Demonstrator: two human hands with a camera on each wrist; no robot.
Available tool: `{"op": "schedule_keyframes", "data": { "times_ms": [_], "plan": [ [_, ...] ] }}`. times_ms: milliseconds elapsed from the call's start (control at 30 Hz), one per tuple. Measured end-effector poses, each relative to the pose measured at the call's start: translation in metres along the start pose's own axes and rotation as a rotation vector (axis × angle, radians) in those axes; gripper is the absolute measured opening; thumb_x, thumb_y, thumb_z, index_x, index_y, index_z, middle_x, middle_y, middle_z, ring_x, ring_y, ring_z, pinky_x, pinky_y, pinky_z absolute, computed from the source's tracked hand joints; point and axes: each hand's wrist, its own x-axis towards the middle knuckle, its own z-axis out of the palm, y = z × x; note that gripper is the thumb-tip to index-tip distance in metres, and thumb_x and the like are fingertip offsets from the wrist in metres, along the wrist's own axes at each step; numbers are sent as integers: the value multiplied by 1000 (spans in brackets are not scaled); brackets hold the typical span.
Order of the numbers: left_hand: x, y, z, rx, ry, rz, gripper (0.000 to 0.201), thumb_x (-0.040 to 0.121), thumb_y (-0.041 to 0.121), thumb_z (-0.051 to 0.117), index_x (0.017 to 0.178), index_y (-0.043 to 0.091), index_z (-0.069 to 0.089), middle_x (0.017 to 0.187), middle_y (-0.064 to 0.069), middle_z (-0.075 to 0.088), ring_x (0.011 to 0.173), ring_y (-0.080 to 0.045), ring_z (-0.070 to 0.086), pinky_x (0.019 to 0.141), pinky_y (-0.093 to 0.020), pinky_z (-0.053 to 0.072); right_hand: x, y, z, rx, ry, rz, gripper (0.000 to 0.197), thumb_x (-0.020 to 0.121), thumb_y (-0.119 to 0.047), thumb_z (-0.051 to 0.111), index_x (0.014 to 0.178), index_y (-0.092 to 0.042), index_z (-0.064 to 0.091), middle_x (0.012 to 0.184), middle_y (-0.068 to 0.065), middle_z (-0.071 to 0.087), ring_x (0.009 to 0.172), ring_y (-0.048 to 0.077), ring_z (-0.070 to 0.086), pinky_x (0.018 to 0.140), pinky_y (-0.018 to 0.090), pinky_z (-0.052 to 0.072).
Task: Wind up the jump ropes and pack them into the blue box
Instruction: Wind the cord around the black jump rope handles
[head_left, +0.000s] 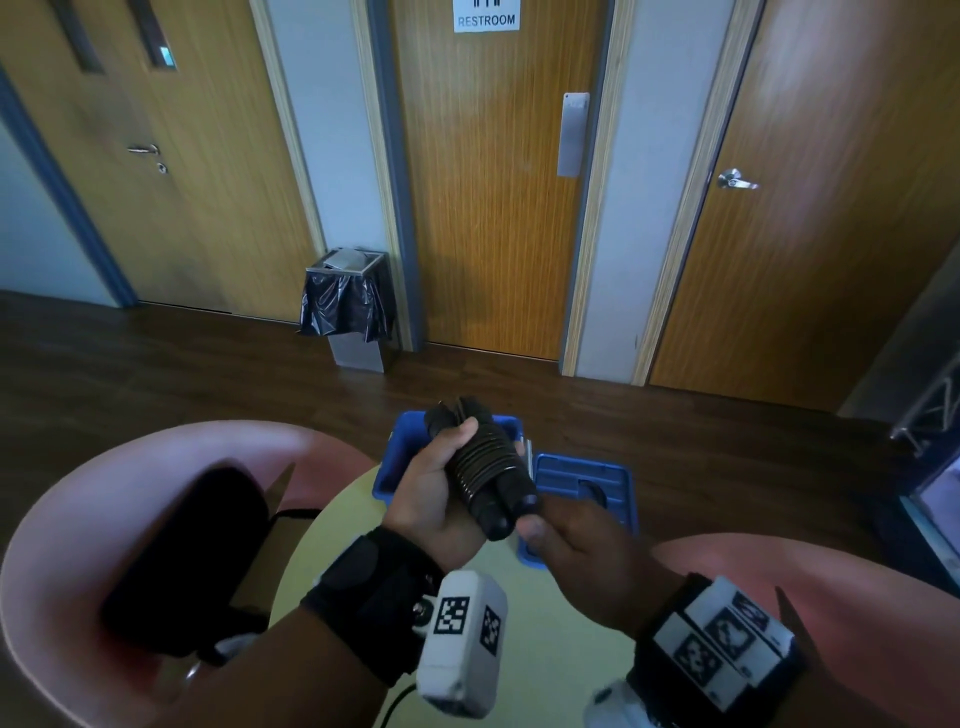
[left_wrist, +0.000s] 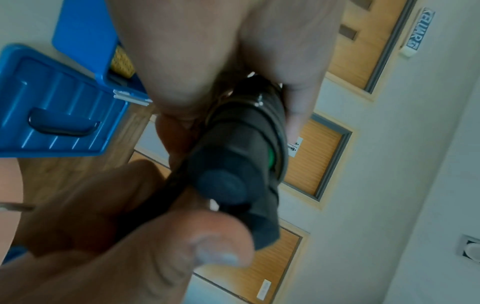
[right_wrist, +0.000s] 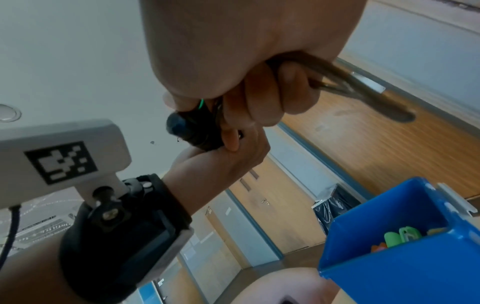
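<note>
Left hand (head_left: 434, 496): fingers wrapped round the wound black jump rope (head_left: 483, 467).
Right hand (head_left: 582, 566): pinches the rope's end at the bundle.
Blue box (head_left: 402, 457): open, at the counter's (head_left: 498, 597) far edge.

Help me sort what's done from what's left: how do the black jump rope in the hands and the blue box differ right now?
The black jump rope is held up in both hands; the blue box sits on the table. The rope is wound tight round its handles; the box stands open, lid beside it. The rope is outside; colourful items lie inside.
</note>
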Motion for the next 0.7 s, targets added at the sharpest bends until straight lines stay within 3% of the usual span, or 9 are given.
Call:
{"op": "schedule_keyframes", "data": {
  "times_ms": [100, 200, 267, 367, 433, 500, 567, 633, 700],
  "plan": [
    [2, 4, -11, 47, -23, 42, 37, 86, 20, 65, 119, 8, 54, 114, -19, 68, 106, -33, 69, 99, -49, 49, 7, -5, 10, 84, -22, 68, 33, 90, -78, 26, 87, -63, 55, 75, -31, 60, 69, -3, 55, 65, 22, 40],
    [5, 14, -25, 95, -22, 129, 25, 84, 20, 60, 107, 11, 57, 104, -11, 71, 95, -28, 71, 76, -42, 59, 18, -18, 25, 331, -79, 188, 31, 93, -57, 35, 76, -58, 61, 60, -24, 55, 55, -5, 48, 60, 19, 33],
    [10, 25, -38, 128, 38, 162, 24, 82, 24, 61, 101, 9, 62, 97, -11, 69, 81, -26, 70, 60, -36, 54, 31, -25, 38, 545, -70, 325, 36, 90, -56, 37, 77, -40, 66, 51, -12, 40, 46, 4, 32, 52, 24, 26],
    [12, 43, -59, 172, 156, 255, 44, 74, 16, 74, 113, -2, 61, 108, -20, 64, 95, -33, 67, 67, -44, 57, 55, -37, 53, 736, -116, 587, 34, 103, -41, 45, 92, -11, 58, 53, -7, 30, 47, 10, 21, 44, 23, 18],
    [10, 55, -73, 194, 169, 320, 53, 73, 7, 74, 120, -9, 57, 114, -25, 59, 106, -40, 62, 85, -51, 57, 69, -44, 60, 657, -193, 695, 31, 105, -35, 45, 93, -9, 58, 53, -6, 29, 45, 10, 21, 43, 23, 17],
    [6, 69, -89, 266, 148, 381, 28, 76, -3, 70, 104, 1, 70, 106, -24, 60, 101, -37, 64, 92, -54, 53, 81, -47, 67, 469, -235, 717, 35, 103, -38, 49, 88, -9, 61, 52, -3, 32, 42, 13, 25, 43, 24, 21],
    [1, 85, -101, 320, 122, 418, 26, 81, -6, 64, 81, 16, 78, 94, -20, 62, 92, -32, 65, 91, -54, 52, 92, -51, 76, 329, -251, 711, 36, 102, -39, 50, 80, -11, 59, 53, -2, 36, 42, 15, 28, 44, 26, 24],
    [-3, 99, -110, 426, 123, 466, 15, 74, 1, 74, 88, 7, 73, 92, -26, 62, 86, -32, 66, 84, -49, 55, 102, -60, 88, 301, -274, 755, 36, 101, -38, 52, 72, -16, 49, 53, -2, 33, 41, 15, 25, 43, 24, 22],
    [-2, 114, -123, 611, 175, 562, 51, 63, 18, 80, 103, -5, 60, 97, -29, 64, 87, -34, 67, 83, -47, 55, 115, -76, 104, 361, -290, 831, 42, 99, -44, 53, 67, -22, 38, 53, -3, 26, 41, 13, 20, 43, 23, 15]
  ]
}}
